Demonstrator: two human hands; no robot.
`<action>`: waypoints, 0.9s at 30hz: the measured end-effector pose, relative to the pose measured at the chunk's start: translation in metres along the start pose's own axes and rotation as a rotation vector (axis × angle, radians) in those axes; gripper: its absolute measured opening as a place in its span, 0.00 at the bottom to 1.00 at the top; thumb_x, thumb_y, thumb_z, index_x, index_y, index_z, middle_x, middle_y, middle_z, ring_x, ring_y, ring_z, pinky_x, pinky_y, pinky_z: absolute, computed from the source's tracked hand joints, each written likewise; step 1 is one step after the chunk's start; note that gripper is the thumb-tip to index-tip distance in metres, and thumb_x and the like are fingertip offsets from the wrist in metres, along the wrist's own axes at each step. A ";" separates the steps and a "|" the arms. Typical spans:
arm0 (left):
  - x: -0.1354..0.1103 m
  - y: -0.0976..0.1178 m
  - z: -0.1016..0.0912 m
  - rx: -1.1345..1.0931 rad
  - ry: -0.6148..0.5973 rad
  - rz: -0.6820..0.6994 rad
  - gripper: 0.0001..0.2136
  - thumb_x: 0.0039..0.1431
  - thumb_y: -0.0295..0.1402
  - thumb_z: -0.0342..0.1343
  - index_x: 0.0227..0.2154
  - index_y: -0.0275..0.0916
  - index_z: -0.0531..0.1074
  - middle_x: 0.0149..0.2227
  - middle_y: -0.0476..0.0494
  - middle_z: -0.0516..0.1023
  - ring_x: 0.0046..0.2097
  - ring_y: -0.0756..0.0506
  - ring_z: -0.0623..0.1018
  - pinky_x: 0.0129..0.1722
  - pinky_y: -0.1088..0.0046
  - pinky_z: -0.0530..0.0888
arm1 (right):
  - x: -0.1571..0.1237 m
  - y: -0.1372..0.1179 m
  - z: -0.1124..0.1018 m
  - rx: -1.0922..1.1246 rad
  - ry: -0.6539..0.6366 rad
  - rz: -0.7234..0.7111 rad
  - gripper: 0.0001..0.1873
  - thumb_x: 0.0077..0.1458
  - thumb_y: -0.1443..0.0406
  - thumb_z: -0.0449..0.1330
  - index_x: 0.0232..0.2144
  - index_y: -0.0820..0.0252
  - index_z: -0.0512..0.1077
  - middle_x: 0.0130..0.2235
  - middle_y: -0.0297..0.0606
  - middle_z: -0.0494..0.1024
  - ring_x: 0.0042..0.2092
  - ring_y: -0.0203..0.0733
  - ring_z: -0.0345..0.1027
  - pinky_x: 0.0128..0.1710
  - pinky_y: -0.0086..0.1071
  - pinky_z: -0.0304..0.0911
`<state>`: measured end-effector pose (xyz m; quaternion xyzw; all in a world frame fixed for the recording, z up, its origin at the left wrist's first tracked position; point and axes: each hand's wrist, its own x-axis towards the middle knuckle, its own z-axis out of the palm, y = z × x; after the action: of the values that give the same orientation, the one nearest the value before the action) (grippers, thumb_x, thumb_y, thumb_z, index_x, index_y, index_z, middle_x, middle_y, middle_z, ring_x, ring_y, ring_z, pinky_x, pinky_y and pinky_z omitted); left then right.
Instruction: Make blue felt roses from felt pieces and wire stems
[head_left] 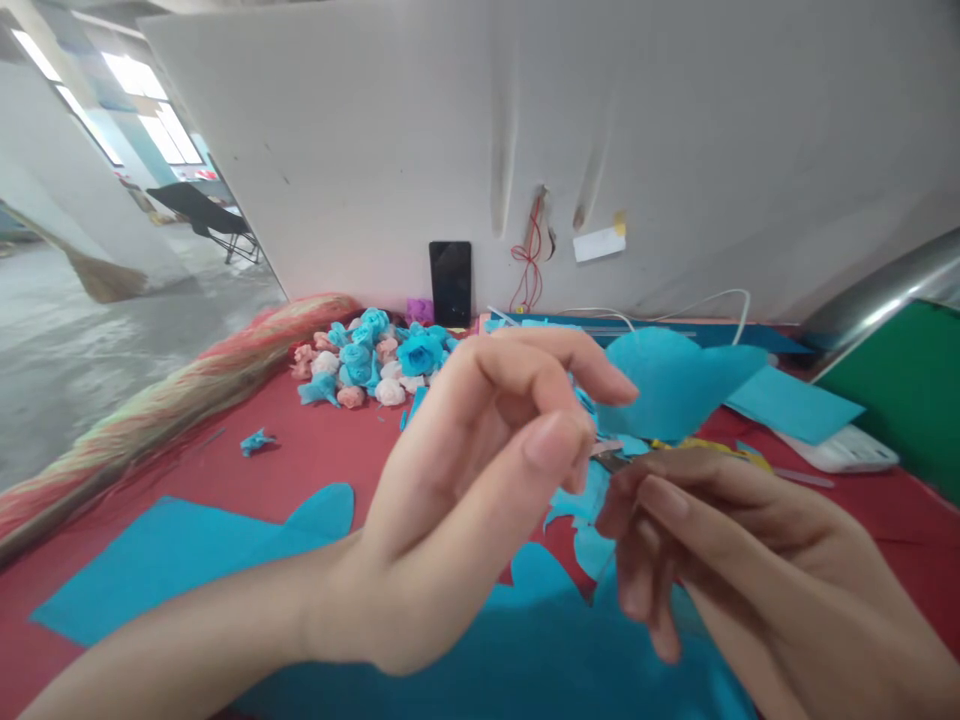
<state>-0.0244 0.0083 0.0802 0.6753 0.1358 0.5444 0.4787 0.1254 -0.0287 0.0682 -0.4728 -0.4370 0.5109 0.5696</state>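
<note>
My left hand (pixel 480 470) is closed in a pinch in the middle, with thumb and bent fingers pressed together. A thin pale strip (pixel 606 447) shows at its fingertips; I cannot tell if the hand holds it. To the right, my right hand (pixel 720 540) is closed, its thumb and forefinger pinching a small dark metal-looking piece (pixel 613 461) that points at the left fingertips. Beyond the right hand is a blue petal-shaped paper piece (pixel 667 385). Cut blue paper scraps (pixel 592 550) lie beneath the hands, and a large blue sheet (pixel 510 660) is nearest me.
Blue, pink and white paper flowers (pixel 360 360) are heaped at the back left. A black phone (pixel 451 285) leans on the white panel (pixel 360 150). Blue paper (pixel 165 560) lies left on the red tabletop (pixel 315 450). A green board (pixel 900 400) stands right.
</note>
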 end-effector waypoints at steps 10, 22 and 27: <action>0.013 -0.008 -0.001 0.043 0.230 0.072 0.05 0.52 0.24 0.57 0.28 0.42 0.74 0.28 0.56 0.76 0.34 0.55 0.77 0.30 0.83 0.74 | -0.005 0.003 -0.006 0.181 -0.189 0.023 0.01 0.48 0.63 0.63 0.26 0.50 0.76 0.24 0.33 0.75 0.20 0.34 0.69 0.14 0.18 0.65; 0.023 -0.027 -0.016 0.007 0.200 -0.177 0.05 0.46 0.27 0.62 0.26 0.45 0.77 0.25 0.54 0.76 0.30 0.54 0.74 0.30 0.80 0.72 | -0.002 0.000 -0.003 0.157 -0.134 0.017 0.01 0.46 0.63 0.64 0.24 0.51 0.76 0.24 0.35 0.75 0.19 0.35 0.68 0.12 0.19 0.64; 0.023 -0.029 -0.015 -0.098 0.156 -0.221 0.07 0.45 0.30 0.63 0.16 0.41 0.73 0.22 0.53 0.71 0.28 0.54 0.69 0.27 0.78 0.68 | 0.000 -0.003 -0.003 0.158 -0.117 0.005 0.01 0.45 0.62 0.65 0.24 0.49 0.76 0.23 0.34 0.74 0.18 0.34 0.67 0.11 0.19 0.63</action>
<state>-0.0194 0.0469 0.0709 0.5876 0.2193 0.5453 0.5561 0.1294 -0.0294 0.0708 -0.3967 -0.4270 0.5719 0.5773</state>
